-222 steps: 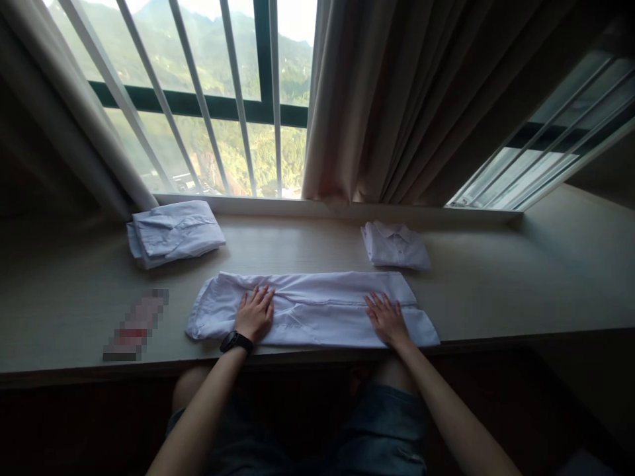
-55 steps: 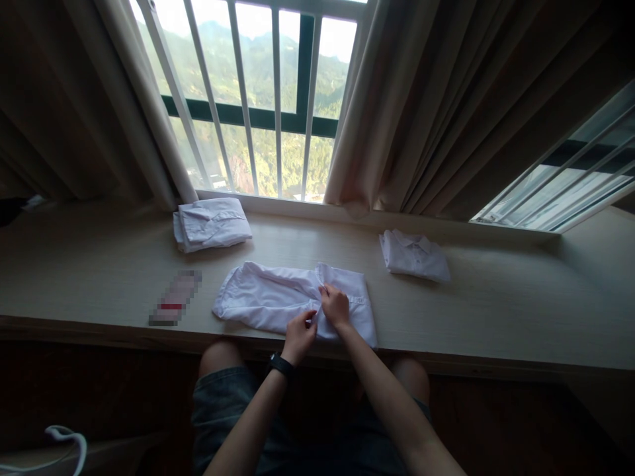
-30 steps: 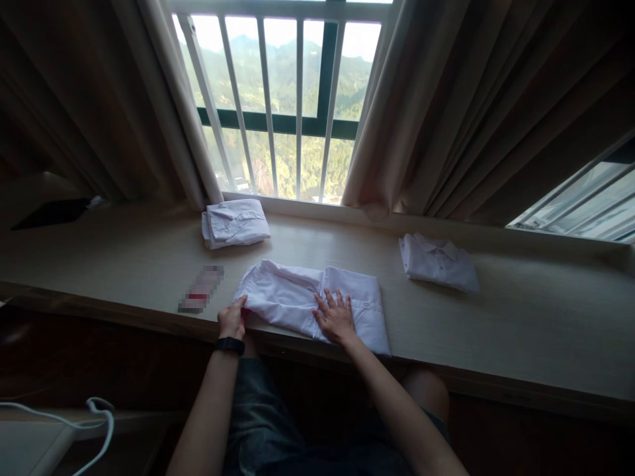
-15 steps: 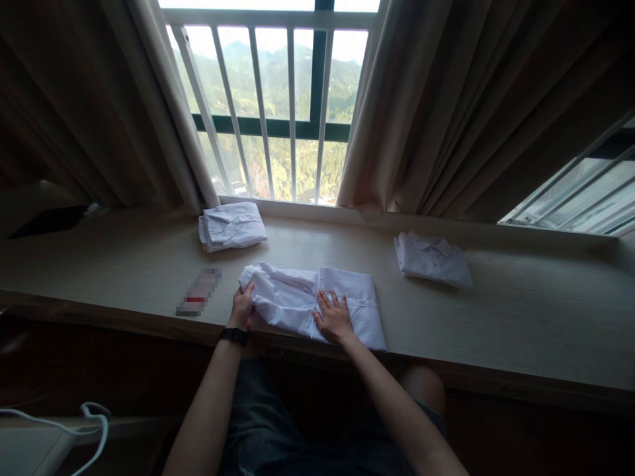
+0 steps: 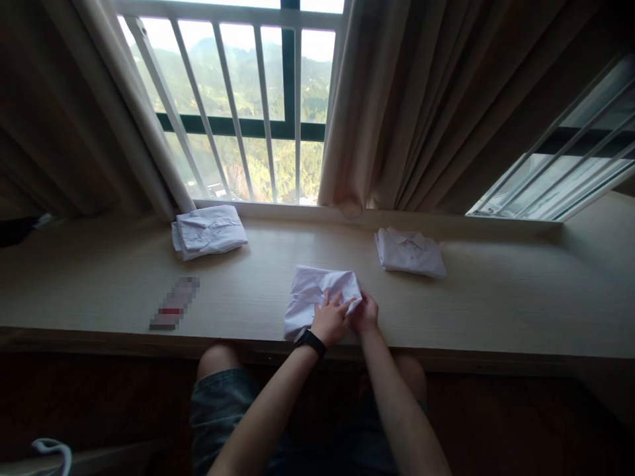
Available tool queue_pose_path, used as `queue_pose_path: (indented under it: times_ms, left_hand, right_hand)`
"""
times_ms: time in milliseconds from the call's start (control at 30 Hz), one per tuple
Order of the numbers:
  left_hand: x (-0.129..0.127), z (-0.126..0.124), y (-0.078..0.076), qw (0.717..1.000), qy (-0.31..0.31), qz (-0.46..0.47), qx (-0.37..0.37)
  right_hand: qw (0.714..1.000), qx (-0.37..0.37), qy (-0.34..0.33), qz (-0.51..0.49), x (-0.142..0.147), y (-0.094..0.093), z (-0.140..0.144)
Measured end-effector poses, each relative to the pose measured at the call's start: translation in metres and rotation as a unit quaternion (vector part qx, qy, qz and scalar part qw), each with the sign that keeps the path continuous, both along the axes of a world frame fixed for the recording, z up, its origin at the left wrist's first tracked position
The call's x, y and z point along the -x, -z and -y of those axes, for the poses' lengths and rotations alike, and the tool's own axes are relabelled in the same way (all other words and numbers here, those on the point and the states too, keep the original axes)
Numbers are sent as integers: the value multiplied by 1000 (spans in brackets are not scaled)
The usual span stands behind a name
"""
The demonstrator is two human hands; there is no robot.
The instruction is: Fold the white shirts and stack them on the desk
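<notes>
A white shirt [image 5: 310, 291], folded into a compact bundle, lies at the front edge of the wooden ledge. On top of it rests my left hand [image 5: 331, 320], fingers spread flat, with a black watch [image 5: 310, 342] on its wrist. My right hand [image 5: 366, 314] is closed round the bundle's right edge; some of its fingers are hidden beneath the cloth. A second folded white shirt [image 5: 213, 230] lies farther back to the left. To the right sits another folded white shirt [image 5: 411, 252], its collar facing up.
A blurred-out flat item [image 5: 175, 303] lies on the ledge [image 5: 476, 311] to the left. Behind stand a barred window [image 5: 238, 112] and heavy curtains [image 5: 397, 99]. A white cable [image 5: 52, 449] shows at the lower left, and my knees are under the ledge's edge.
The shirt's left part has been folded over to the right, making it shorter. My left hand moved right onto its top; my right hand shifted to its right edge. The view turned slightly right.
</notes>
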State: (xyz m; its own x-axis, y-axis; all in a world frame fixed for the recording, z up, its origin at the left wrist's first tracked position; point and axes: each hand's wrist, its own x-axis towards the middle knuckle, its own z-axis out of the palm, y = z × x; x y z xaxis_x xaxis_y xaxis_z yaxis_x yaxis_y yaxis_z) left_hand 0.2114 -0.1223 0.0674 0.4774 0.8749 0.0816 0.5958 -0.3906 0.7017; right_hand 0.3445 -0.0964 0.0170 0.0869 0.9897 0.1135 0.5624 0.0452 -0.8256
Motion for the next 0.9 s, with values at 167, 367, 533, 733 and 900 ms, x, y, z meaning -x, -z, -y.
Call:
queue_pose_path:
  times_ms: [167,367,533,733,900]
  left_hand:
    - [-6,19,28,993,23,-106,-52]
    - [14,28,11,978,29,-131,-159]
    - [66,28,13,966,-47,-147,-208]
    - [98,20,56,980,-57,-144,-125]
    - [93,23,64,980,-58,-86,-168]
  right_hand:
    - [934,66,56,-347,-13,3,9]
    - [882,91,78,-455,3,-19,-8]
    - [863,67,109,-489,-37,-20,-11]
    - [856,131,187,-464,-66,9,2]
    - [883,66,250,-391,-59,11,20]
